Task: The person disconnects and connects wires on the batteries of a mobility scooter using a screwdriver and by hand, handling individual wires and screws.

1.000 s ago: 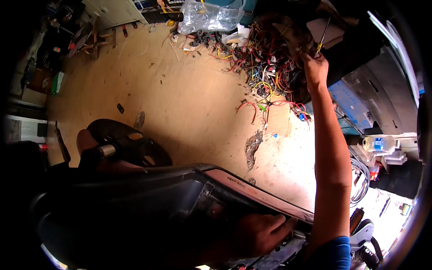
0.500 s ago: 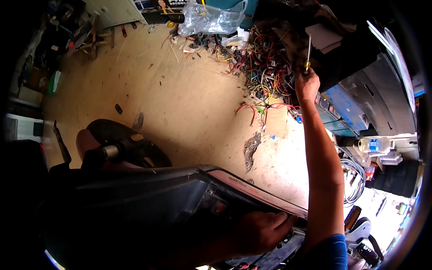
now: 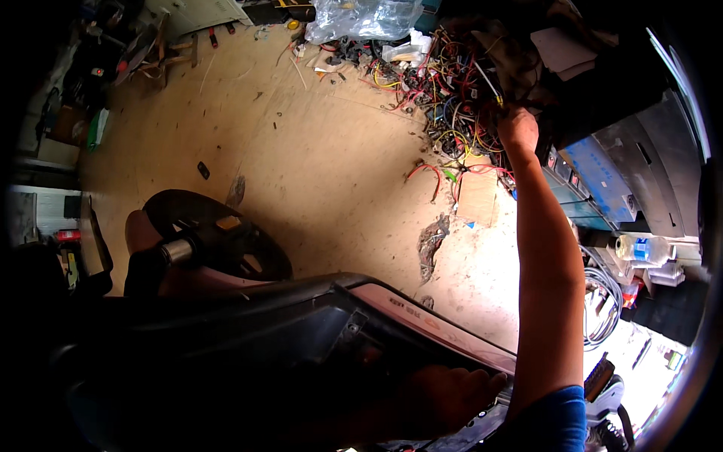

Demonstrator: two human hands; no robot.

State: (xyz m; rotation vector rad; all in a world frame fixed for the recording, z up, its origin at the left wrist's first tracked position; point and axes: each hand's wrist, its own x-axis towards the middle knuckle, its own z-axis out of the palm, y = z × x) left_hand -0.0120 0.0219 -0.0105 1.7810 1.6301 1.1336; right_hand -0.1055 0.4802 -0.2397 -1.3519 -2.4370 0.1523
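My right hand [image 3: 519, 132] is stretched far out and closed round the handle of a screwdriver [image 3: 488, 80]. Its long metal shaft slants up and left over a heap of loose wires [image 3: 459, 105], and a bit of yellow shows by my fingers. In deep shadow near the lower edge lies my left hand [image 3: 452, 392]. Its fingers look curled together at the pinkish side panel [image 3: 444, 328] of a scooter; what they hold, if anything, is too dark to see. The scooter's black body [image 3: 226, 320] fills the lower left, with its wheel [image 3: 226, 233] beyond.
Clear plastic sheeting [image 3: 365, 19] lies at the back. A flat cardboard piece [image 3: 477, 197] is on the floor left of my right forearm. To the right stand dark cabinets [image 3: 640, 162], a clear bottle [image 3: 644, 248] and a coil of cable [image 3: 602, 301].
The screwdriver has tipped from nearly upright to a leftward slant as my right hand turned. The view has shifted slightly. My left hand stays by the panel, now in darker shadow.
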